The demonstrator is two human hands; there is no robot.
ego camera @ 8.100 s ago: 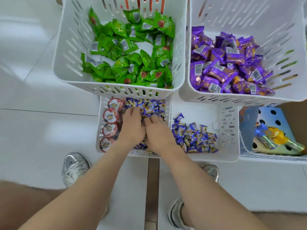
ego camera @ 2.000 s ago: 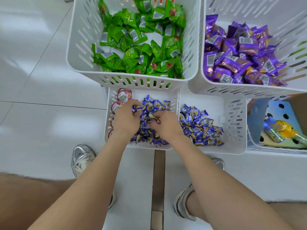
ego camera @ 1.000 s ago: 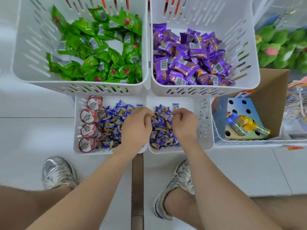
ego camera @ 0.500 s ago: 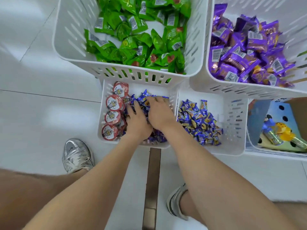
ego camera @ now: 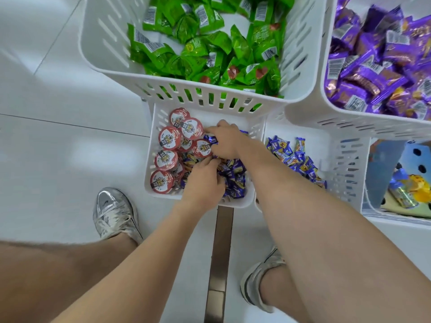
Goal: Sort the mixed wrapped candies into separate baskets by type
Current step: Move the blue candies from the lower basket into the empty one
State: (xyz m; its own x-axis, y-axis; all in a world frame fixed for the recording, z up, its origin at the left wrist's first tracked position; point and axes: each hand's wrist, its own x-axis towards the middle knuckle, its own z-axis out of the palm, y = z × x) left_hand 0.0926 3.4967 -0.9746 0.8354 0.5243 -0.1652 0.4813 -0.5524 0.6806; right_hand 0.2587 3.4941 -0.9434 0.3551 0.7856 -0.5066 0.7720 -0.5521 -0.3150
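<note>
We take the mixed basket (ego camera: 149,164), the small white one under both hands, as our landmark. Inside it, red-lidded round cups (ego camera: 169,138) crowd its left side and small blue-wrapped candies (ego camera: 234,180) fill its right side.

The left hand (ego camera: 203,183) sits at its near edge, knuckles up, fingers curled down around a clutch of the blue candies. The right hand (ego camera: 225,142) reaches across toward its far wall, fingertips on a blue wrapper beside a cup. We cannot tell whether it is pinched. The hands are close together, almost touching.

Risks, as we judge them:
- The blue candies are small and slick, so a full handful could shed pieces onto the floor on the way to the blue-candy basket (ego camera: 345,173), just right of our landmark.
- The right hand could drag a cup along with the wrappers, since cups and candies overlap there.
- The large baskets overhang the landmark's far side, so a lifted hand could knock them.

Counts:
- Five baskets.
- Eight cups visible, some half covered.
- The blue candies are too many and too heaped to count.
- The same is true of the green-wrapped candies (ego camera: 210,50) beyond the landmark and the purple-wrapped candies (ego camera: 373,66) beyond it and to the right.
</note>
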